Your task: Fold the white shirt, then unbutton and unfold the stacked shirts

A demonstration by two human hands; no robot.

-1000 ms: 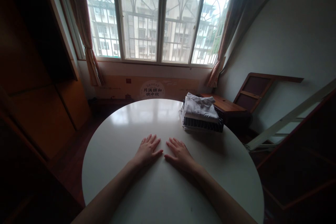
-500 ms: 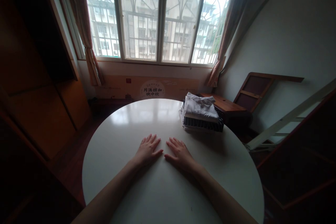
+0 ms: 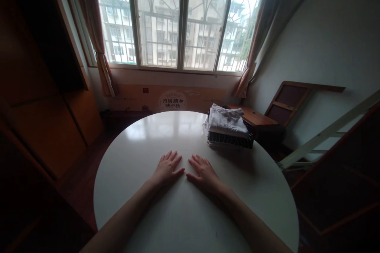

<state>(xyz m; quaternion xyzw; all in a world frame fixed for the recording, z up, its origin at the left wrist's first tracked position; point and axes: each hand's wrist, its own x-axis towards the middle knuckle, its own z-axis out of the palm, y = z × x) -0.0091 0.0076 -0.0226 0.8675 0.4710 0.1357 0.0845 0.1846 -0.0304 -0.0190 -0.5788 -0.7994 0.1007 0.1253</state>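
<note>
Near the middle of the round white table (image 3: 133, 154), we see both hands lying flat, palms down, fingers spread and pointing toward the far edge. The left hand (image 3: 166, 169) and the right hand (image 3: 203, 172) rest side by side, thumbs close but apart, each holding nothing. We count two hands, two bare forearms and one stack of folded clothes (image 3: 227, 131). The stack sits at the table's far right edge, well apart from the right hand, with bare tabletop between them. Beyond the table are a window (image 3: 178, 23) and a wooden frame (image 3: 285, 104) leaning on the wall.
</note>
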